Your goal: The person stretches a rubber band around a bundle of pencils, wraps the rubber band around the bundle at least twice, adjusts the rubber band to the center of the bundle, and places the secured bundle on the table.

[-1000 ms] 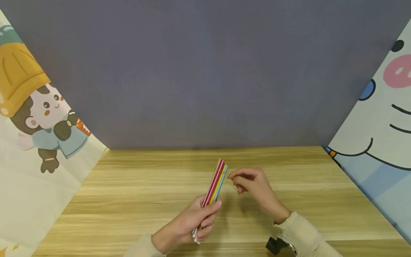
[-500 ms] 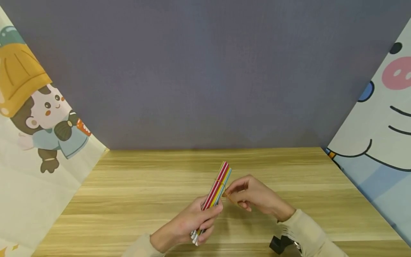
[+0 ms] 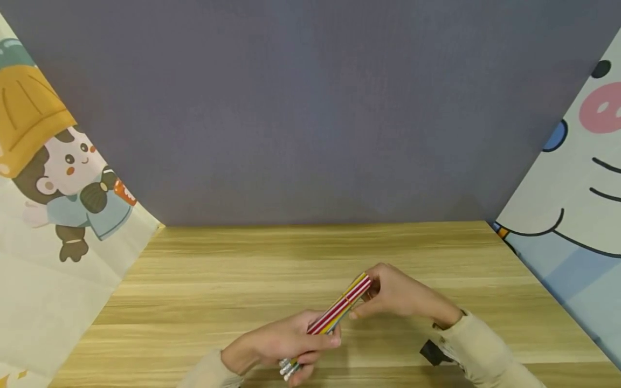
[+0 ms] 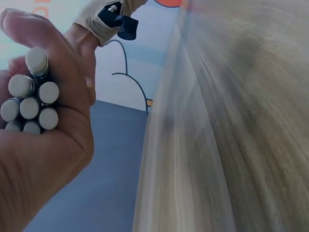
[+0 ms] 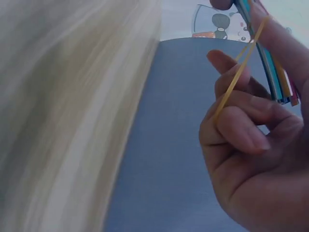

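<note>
A bundle of striped pencils (image 3: 335, 317) in red, yellow, white and blue slants up to the right over the table. My left hand (image 3: 291, 339) grips it around the lower part, thumb across the front. Several white eraser ends (image 4: 30, 107) poke out below that hand in the left wrist view. A thin yellow rubber band (image 5: 236, 77) loops the pencils near their upper end and stretches to the curled fingers of my right hand (image 3: 400, 293). That hand is at the bundle's top, with the band hooked over a bent finger.
The wood-grain table (image 3: 208, 280) spans the front, with a grey panel (image 3: 310, 118) upright behind it. Cartoon-printed sheets stand at the left (image 3: 43, 258) and right (image 3: 563, 183). A black wrist camera (image 3: 433, 353) hangs below the right cuff.
The bundle has tilted further to the right. My right hand, beside the pencils earlier and pulling the band, has moved against their top end; the left hand still grips them.
</note>
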A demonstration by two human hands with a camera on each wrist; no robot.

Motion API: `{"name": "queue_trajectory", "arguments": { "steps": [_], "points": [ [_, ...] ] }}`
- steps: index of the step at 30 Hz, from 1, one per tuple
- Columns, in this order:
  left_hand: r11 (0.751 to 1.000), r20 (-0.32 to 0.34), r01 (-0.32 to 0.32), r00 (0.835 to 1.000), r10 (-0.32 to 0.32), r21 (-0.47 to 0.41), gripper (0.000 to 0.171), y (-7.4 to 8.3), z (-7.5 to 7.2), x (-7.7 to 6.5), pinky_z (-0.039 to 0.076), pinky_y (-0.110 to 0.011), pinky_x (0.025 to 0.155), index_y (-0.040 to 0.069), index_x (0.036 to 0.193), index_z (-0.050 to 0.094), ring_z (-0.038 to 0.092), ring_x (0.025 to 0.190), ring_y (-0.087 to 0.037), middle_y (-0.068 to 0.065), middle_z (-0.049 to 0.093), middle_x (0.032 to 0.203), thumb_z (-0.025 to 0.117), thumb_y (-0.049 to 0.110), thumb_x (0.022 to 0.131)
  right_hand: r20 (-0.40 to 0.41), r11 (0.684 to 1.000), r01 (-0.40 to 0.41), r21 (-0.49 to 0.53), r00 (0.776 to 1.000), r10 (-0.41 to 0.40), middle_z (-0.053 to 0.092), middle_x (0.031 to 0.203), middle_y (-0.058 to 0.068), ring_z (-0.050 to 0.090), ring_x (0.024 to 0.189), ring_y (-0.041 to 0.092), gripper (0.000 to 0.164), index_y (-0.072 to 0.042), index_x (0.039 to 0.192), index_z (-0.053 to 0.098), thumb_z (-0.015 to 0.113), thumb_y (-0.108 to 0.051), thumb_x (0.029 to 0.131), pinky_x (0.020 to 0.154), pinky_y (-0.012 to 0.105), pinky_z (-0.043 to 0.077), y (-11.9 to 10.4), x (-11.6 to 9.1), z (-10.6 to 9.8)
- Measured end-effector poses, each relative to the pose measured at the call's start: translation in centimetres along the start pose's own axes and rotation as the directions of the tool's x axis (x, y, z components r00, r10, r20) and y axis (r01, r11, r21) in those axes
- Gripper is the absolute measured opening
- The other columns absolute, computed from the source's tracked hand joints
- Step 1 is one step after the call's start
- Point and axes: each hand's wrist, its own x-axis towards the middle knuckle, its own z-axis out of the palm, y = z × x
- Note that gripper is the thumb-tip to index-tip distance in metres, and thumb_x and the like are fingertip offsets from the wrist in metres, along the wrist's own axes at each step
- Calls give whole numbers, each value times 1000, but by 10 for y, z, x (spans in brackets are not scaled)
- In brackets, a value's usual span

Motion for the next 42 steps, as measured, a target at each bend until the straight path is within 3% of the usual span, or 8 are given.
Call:
{"name": "queue_trajectory", "arguments": {
  "steps": [8,14,19,25,29,34,37,42],
  "points": [
    [985,-42,110,994,-105,136,21,1,1,-4,39,-21,30,-2,101,43,50,35,-5,6,38,50,50,17,106,-20,946,53,-320,998,-63,61,89,-14,53,69,4,40,-22,108,75,87,-40,75,58,21,50,-13,-5,5],
    [945,-152,148,982,-107,292,17,-1,4,-6,43,-24,28,2,102,50,51,34,-4,4,43,46,53,19,104,-45,722,102,-685,982,-182,50,85,-10,43,63,-1,41,-13,101,75,91,-34,70,54,17,45,-21,-5,22],
    [855,-339,217,939,-52,471,9,-1,9,-6,48,-42,28,11,103,54,53,32,-6,3,49,49,56,20,103,-60,512,110,-852,951,-304,49,91,-1,46,62,2,35,-14,91,70,92,-30,69,47,15,42,-28,-5,36],
    [718,-512,316,856,65,620,4,-1,6,-3,49,-33,30,7,102,55,53,32,-6,-2,53,64,56,10,102,-100,419,77,-905,918,-385,50,87,-1,54,63,7,38,-12,94,69,92,-32,70,45,16,44,-26,-7,51],
    [702,-549,334,830,97,629,9,1,-2,-3,48,-32,30,6,95,53,54,32,-8,-1,50,61,55,9,103,-156,517,87,-852,900,-408,59,93,1,60,67,9,43,-10,113,68,87,-23,77,50,19,50,-24,-5,55],
    [792,-540,276,838,79,544,15,5,-6,-4,50,-46,32,6,94,54,57,33,-14,-2,50,59,56,18,103,-306,774,102,-625,880,-363,61,85,-6,55,66,2,34,-13,116,70,81,-9,84,54,19,49,-23,-3,47],
    [859,-498,194,864,80,474,22,9,-6,-4,48,-58,35,2,99,53,56,33,-15,-2,49,54,56,23,103,-384,896,157,-416,863,-329,56,74,-14,56,69,1,21,-19,106,73,77,-10,88,58,20,51,-22,-5,43],
    [933,-412,60,906,99,356,29,16,-4,-4,40,-68,36,-5,102,48,53,33,-13,0,45,46,54,23,105,-430,939,297,-175,834,-344,53,67,-14,57,68,3,19,-26,96,72,73,-8,91,64,22,50,-17,-10,41]
  ]
}}
